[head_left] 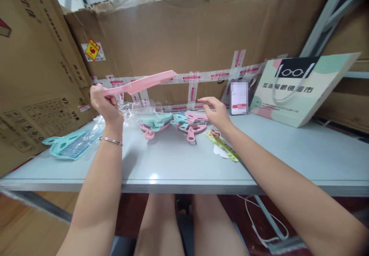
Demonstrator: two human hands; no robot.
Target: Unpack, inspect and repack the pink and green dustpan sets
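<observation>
My left hand [104,103] is raised above the grey table [178,163] and grips the handle of a flat pink plastic scoop [144,82], held edge-on and pointing right. My right hand [215,112] hovers with its fingers stretched out over a pile of pink and teal plastic scoops [184,122] at the back of the table, and holds nothing. A teal scoop in a clear bag [70,144] lies to the left of my left arm. Printed paper labels [221,145] lie just under my right wrist.
Large cardboard boxes [178,37] wall in the back and left of the table. A paper shopping bag [300,85] leans at the back right, with a phone [239,97] propped beside it. Loose clear plastic bags [135,108] lie behind the pile. My knees show under the table edge.
</observation>
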